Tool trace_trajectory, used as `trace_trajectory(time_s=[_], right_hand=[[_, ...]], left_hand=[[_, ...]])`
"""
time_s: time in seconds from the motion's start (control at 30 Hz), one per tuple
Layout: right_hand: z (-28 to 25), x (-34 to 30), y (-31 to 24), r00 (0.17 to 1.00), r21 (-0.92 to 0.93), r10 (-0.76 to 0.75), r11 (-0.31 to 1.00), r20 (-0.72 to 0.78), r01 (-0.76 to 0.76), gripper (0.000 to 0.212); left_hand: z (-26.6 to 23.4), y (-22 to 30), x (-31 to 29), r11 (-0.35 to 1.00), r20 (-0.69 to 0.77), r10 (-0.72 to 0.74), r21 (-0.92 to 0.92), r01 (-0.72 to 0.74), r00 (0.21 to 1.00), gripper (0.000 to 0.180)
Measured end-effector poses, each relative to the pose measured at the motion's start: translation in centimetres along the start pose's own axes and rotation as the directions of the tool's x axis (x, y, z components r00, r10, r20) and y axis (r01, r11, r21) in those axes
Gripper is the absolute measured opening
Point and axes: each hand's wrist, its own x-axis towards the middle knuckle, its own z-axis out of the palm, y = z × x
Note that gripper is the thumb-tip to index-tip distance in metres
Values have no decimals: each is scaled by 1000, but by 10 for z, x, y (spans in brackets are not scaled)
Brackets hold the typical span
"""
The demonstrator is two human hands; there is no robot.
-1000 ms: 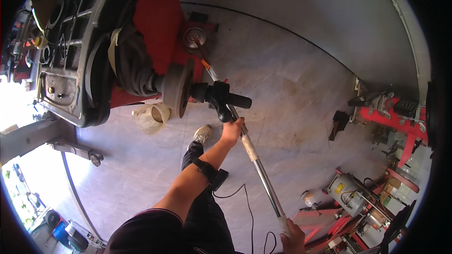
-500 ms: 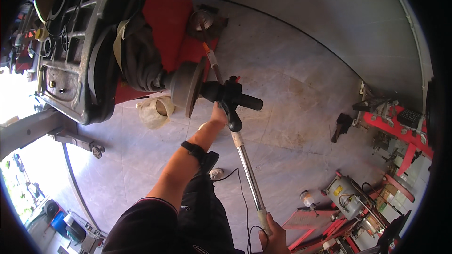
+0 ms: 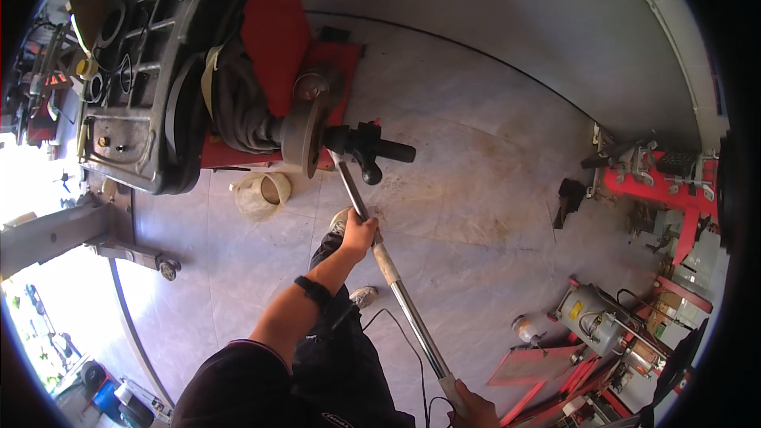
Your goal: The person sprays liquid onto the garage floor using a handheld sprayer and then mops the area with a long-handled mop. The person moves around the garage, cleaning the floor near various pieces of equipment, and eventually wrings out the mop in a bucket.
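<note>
A long metal pole (image 3: pixel 414 319) with pale sleeves slants across the middle of the view. My left hand (image 3: pixel 361 236) is wrapped round its upper part. Near the lower edge, my right hand (image 3: pixel 473 407) grips the pole's lower pale sleeve. The pole's far end passes beneath the wheel balancer's shaft, where a black wing nut (image 3: pixel 366 145) sits in front of a grey round flange (image 3: pixel 301 136). A round shiny metal piece (image 3: pixel 314 84) shows behind the flange; whether it joins the pole is hidden. A thin dark cord (image 3: pixel 411 342) hangs beside the pole.
The balancer's black tray top (image 3: pixel 131 123) holds cones and small parts. Below it stands a pale bucket (image 3: pixel 264 194) on the tiled floor. At the right are a red rack (image 3: pixel 650 189), a grey tank (image 3: pixel 590 319) and red metal frames. A grey lift arm (image 3: pixel 55 234) reaches in at left.
My left hand has come back from beneath the wing nut, toward me along the pole. The pole has shifted slightly and its far part shows less. The view has moved a little.
</note>
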Motion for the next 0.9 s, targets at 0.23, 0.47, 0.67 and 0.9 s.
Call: trace_trajectory(time_s=[0.23,0.47,0.67,0.9], right_hand=[[16,-59,30,995,38,-56,997,-85,60,60],[28,-46,19,977,9,-17,1000,-212,20,58],[27,20,6,968,23,54,999,-246,-50,57],[26,84,14,911,58,-130,984,-391,166,63]], left_hand=[[8,-36,-65,997,-21,-73,27,73,997,32],[37,-27,-27,999,62,-26,33,24,998,30],[48,0,54,1000,82,2,14,-3,997,30],[52,16,128,994,121,85,62,-93,989,19]])
